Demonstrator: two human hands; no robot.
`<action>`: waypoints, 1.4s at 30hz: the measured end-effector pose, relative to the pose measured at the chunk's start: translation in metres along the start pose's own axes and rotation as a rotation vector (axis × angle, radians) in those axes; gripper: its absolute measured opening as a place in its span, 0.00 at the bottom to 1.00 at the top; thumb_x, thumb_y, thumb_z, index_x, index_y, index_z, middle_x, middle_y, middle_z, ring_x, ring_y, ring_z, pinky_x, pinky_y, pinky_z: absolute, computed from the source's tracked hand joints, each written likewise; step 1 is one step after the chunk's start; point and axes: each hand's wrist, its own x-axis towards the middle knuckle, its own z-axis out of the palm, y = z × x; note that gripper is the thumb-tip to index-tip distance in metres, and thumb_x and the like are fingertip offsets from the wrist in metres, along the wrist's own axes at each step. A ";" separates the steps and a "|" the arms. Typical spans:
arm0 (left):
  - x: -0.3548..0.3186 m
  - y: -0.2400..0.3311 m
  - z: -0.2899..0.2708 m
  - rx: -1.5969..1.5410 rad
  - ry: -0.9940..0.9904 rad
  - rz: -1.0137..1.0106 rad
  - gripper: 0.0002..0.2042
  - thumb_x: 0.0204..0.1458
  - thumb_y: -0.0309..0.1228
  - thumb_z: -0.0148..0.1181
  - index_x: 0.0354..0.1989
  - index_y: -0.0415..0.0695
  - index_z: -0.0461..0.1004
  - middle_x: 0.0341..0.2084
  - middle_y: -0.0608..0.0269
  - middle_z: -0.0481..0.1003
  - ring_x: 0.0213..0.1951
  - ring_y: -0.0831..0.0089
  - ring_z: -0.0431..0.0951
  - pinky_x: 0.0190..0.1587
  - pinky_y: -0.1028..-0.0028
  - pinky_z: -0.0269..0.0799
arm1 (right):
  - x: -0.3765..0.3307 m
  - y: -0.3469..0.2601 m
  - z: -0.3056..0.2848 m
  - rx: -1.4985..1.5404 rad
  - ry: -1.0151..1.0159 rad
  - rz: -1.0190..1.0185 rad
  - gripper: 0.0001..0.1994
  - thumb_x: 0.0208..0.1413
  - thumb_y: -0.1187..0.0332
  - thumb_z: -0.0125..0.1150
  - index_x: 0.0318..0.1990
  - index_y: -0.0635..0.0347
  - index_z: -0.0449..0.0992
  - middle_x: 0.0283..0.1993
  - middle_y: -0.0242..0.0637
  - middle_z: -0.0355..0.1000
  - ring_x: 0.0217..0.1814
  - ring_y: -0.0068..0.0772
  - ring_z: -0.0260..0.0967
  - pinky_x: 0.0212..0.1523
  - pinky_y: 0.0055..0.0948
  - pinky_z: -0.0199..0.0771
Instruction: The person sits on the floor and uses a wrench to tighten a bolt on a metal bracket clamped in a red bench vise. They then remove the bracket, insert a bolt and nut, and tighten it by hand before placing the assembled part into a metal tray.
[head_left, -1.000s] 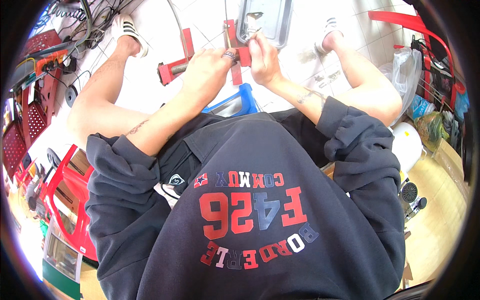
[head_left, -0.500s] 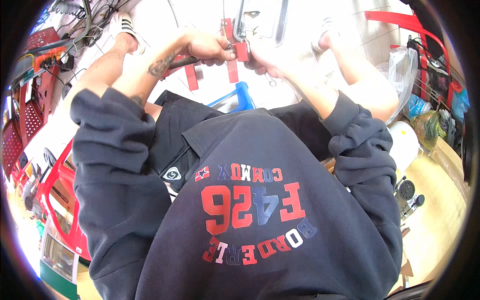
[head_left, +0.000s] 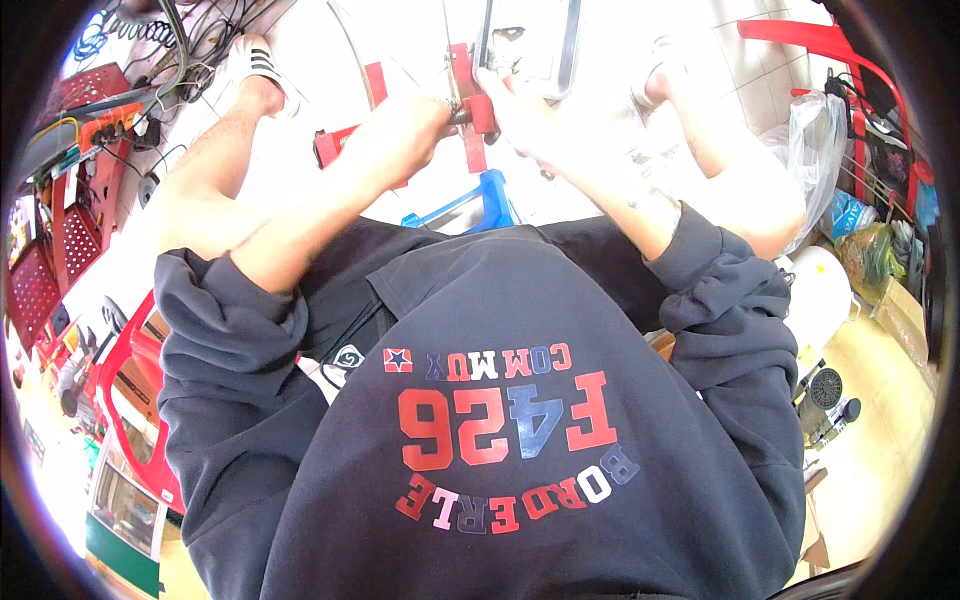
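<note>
My left hand is closed around a ridged metal rod, and a short dark end of the rod shows past the fingers. That end meets a red metal block. My right hand grips the block from the other side, thumb stretched upward and the other fingers mostly hidden. Block and rod lie over a red metal bar on the bright floor. Just nearer than both hands stands a blue plastic frame.
Beyond my hands is a grey-rimmed frame, washed out by glare. Tangled cables and red perforated panels are at the left. A red chair and a clear plastic bag stand right. A white bucket sits lower right.
My left hand has turned and its forearm has swung lower, covering the rod that stuck out leftward. A red piece at the left now shows. The right hand stays on the block.
</note>
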 end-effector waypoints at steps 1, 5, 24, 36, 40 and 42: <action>0.004 -0.005 -0.005 -0.001 -0.014 0.048 0.09 0.57 0.30 0.60 0.34 0.34 0.76 0.25 0.51 0.77 0.31 0.62 0.79 0.36 0.64 0.73 | 0.006 0.007 0.002 -0.001 0.009 0.007 0.29 0.66 0.43 0.41 0.42 0.67 0.70 0.24 0.38 0.70 0.20 0.24 0.63 0.27 0.29 0.69; 0.031 -0.032 -0.022 -0.592 -0.517 -0.131 0.14 0.60 0.36 0.60 0.37 0.34 0.77 0.25 0.68 0.76 0.28 0.81 0.72 0.35 0.73 0.71 | 0.020 0.017 -0.008 0.158 -0.286 0.191 0.28 0.66 0.43 0.38 0.39 0.62 0.72 0.22 0.34 0.66 0.15 0.19 0.52 0.15 0.25 0.54; -0.011 0.008 0.028 0.233 0.308 0.098 0.04 0.48 0.26 0.58 0.30 0.40 0.77 0.26 0.46 0.76 0.32 0.56 0.80 0.38 0.60 0.73 | 0.034 0.025 -0.001 0.144 -0.320 0.086 0.25 0.68 0.50 0.30 0.31 0.58 0.69 0.19 0.36 0.67 0.11 0.19 0.51 0.10 0.22 0.49; 0.034 0.010 0.007 0.032 -0.303 -0.244 0.12 0.51 0.34 0.63 0.37 0.37 0.78 0.28 0.46 0.79 0.33 0.53 0.82 0.38 0.58 0.76 | 0.050 0.030 -0.002 0.158 -0.414 0.237 0.25 0.66 0.49 0.32 0.30 0.57 0.71 0.20 0.35 0.68 0.11 0.17 0.47 0.09 0.22 0.45; 0.050 -0.007 0.004 -0.108 -0.599 -0.117 0.15 0.50 0.36 0.65 0.42 0.38 0.78 0.29 0.46 0.79 0.31 0.54 0.80 0.37 0.60 0.75 | 0.017 0.010 0.000 0.143 -0.217 0.166 0.27 0.66 0.48 0.31 0.29 0.58 0.71 0.20 0.36 0.68 0.10 0.18 0.47 0.10 0.24 0.44; 0.055 -0.022 0.013 -0.225 -0.669 -0.100 0.15 0.49 0.36 0.65 0.42 0.40 0.78 0.29 0.47 0.79 0.30 0.54 0.79 0.37 0.60 0.74 | 0.009 0.002 -0.002 0.055 -0.169 0.122 0.26 0.66 0.49 0.32 0.32 0.60 0.72 0.19 0.37 0.67 0.10 0.20 0.50 0.10 0.25 0.48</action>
